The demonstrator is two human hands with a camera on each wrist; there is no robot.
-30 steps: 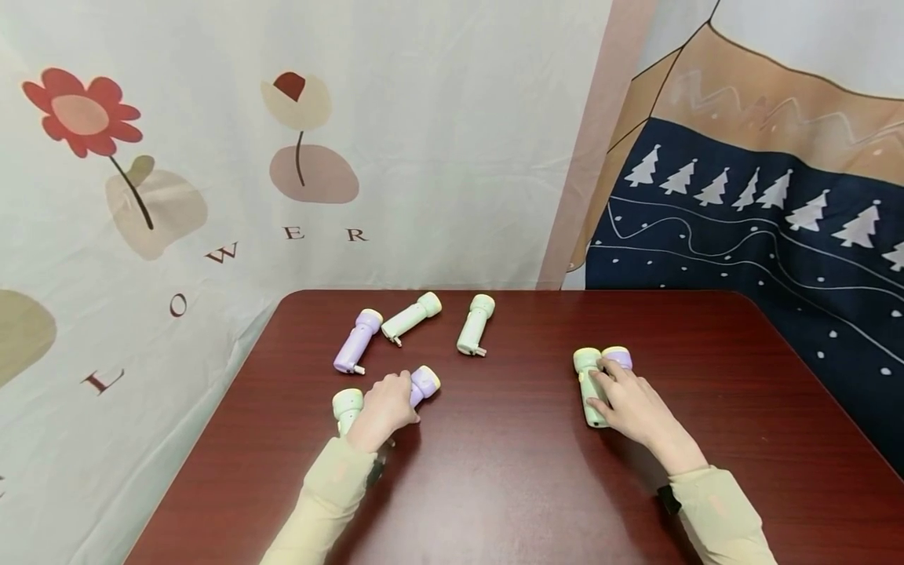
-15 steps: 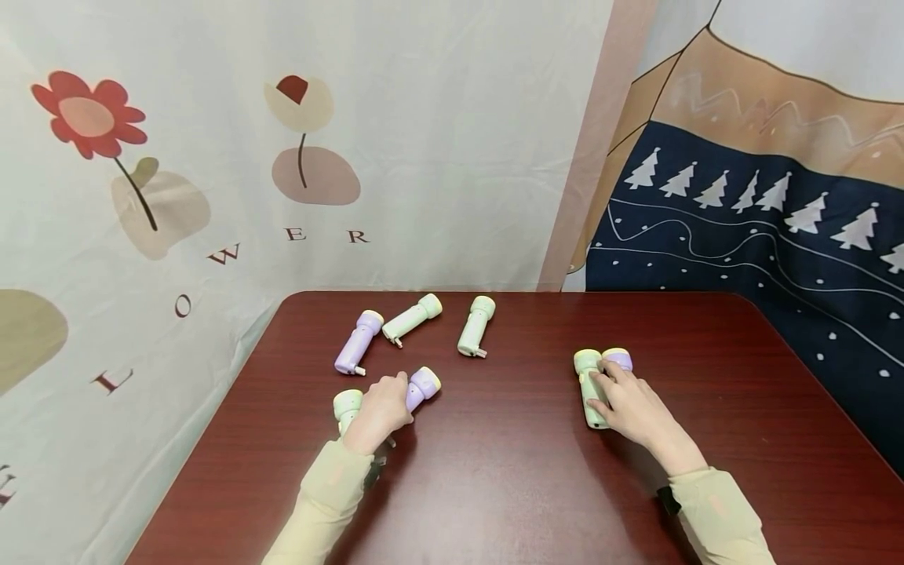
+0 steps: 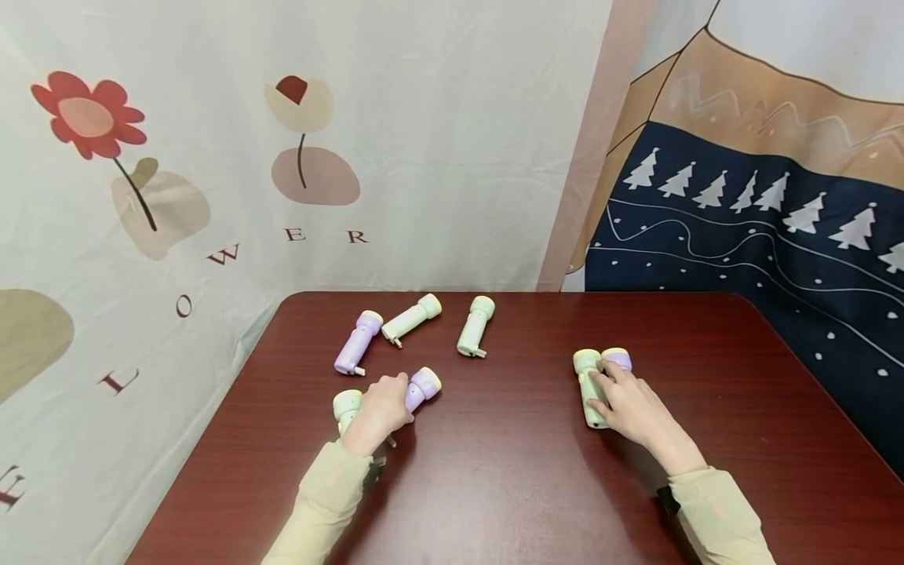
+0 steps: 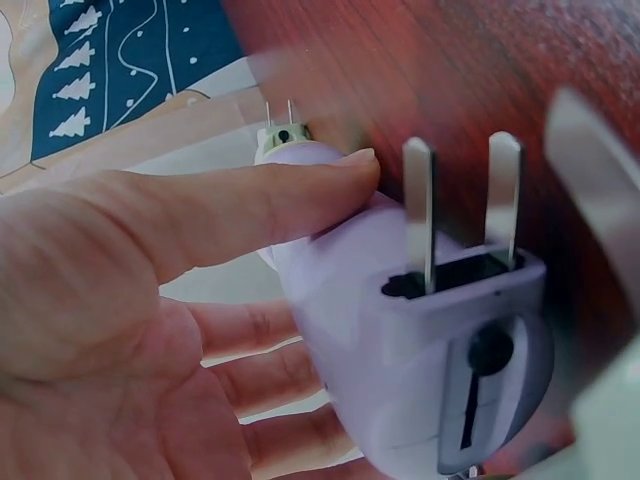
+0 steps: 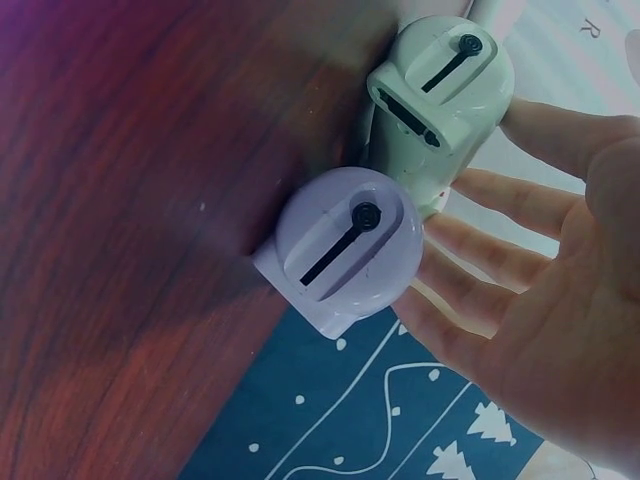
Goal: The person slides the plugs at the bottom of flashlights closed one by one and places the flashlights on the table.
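In the head view my left hand (image 3: pixel 377 413) reaches over a purple flashlight (image 3: pixel 424 384) on the table. The left wrist view shows my thumb along one side of its body and my fingers behind it, with two metal plug prongs (image 4: pixel 418 215) sticking out of its end. A green flashlight (image 3: pixel 346 406) lies partly hidden under that wrist. My right hand (image 3: pixel 638 410) rests with lightly bent fingers on a second green flashlight (image 3: pixel 589 392) and another purple flashlight (image 3: pixel 617 358) lying side by side. No prongs stick out of these two in the right wrist view.
Toward the back left of the dark red table (image 3: pixel 508 455) lie a purple flashlight (image 3: pixel 358 343) and two green ones, a tilted green flashlight (image 3: pixel 412 318) and an upright-pointing green flashlight (image 3: pixel 476 326), each with prongs out. Printed cloth (image 3: pixel 452 157) hangs behind the table.
My left hand has shifted slightly left and back along the purple flashlight over the second, showing a little more of it. My right hand has stayed in place.
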